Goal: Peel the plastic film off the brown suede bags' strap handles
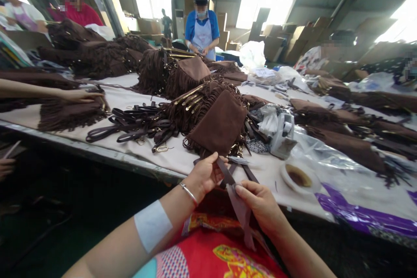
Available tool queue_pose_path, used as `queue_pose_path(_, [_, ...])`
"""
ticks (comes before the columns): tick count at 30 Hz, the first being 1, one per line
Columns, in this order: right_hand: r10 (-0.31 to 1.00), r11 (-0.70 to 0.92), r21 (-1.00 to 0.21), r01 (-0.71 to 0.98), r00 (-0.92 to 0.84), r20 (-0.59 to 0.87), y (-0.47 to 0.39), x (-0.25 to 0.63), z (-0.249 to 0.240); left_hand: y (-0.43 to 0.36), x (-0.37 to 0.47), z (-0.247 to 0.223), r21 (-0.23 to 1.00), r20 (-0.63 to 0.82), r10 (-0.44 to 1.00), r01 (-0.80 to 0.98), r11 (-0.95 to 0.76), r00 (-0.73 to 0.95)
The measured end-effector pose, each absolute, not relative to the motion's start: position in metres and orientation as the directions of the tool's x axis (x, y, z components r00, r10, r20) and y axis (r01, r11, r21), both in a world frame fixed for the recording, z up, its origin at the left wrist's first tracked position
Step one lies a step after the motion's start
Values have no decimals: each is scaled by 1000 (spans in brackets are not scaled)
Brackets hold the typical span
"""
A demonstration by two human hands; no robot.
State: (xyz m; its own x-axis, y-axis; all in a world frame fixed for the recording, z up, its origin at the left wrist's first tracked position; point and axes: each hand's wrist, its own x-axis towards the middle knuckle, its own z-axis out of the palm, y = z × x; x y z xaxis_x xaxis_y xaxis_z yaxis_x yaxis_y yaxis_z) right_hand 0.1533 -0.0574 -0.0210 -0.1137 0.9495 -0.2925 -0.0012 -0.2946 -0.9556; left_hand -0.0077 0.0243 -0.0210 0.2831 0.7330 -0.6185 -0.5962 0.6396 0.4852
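Thumb uppermost and fingers curled, the left hand [206, 174] has hold of a dark brown strap [225, 171], which slants down toward the right hand [257, 202]. That one is pinched narrow, thumb against forefinger, on a pale greyish strip [240, 208] at the strap's lower part, the strip's tail dangling over the red patterned clothing [208, 245]. Both forearms angle inward from the bottom corners, the left one wearing a bracelet [189, 193] and a white patch [152, 226]. Just beyond the left hand sits a brown bag [221, 121], fringed bags heaped behind it. Left of that, a tangle of dark straps [143, 125] on the pale counter [182, 158]; to the right, a white device [282, 137] and, nearer the front edge, purple packaging [368, 213]. Another person's arm [61, 94] reaches in from the left, and across the counter stands a co-worker in blue [202, 30].
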Motion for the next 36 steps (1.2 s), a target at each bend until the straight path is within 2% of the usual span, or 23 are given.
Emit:
queue_pose_path(5, [985, -175, -932, 317, 47, -169, -44, 148, -19, 22, 4, -22, 524, -530, 818, -672, 523, 223])
queue_pose_path(10, [979, -201, -931, 305, 48, -196, -9, 138, -10, 14, 12, -35, 601, -409, 863, -623, 500, 297])
queue_pose_path(13, [989, -150, -924, 352, 50, -141, 7, 132, -11, 9, 10, -41, 622, -338, 883, -627, 469, 325])
queue_pose_path(15, [994, -104, -916, 388, 20, -105, 10, 130, -14, 8, 4, -42, 594, -370, 867, -632, 497, 335])
queue_pose_path(18, [998, -49, -905, 422, -25, -66, 2, 129, -17, 13, -10, -42, 483, -494, 774, -614, 624, 397])
queue_pose_path(21, [995, -64, -895, 442, -36, -88, -11, 131, -19, 21, -16, -43, 413, -593, 698, -593, 691, 401])
queue_pose_path(24, [996, -65, -879, 472, -27, -88, -18, 135, -22, 25, -10, -42, 452, -582, 734, -612, 649, 350])
queue_pose_path(30, [1000, 20, -831, 556, 1, 24, -20, 139, -26, 20, 3, -36, 552, -544, 816, -650, 522, 194])
queue_pose_path(36, [998, -68, -819, 570, 42, -54, -19, 135, -29, 20, 7, -39, 599, -504, 854, -661, 452, 127])
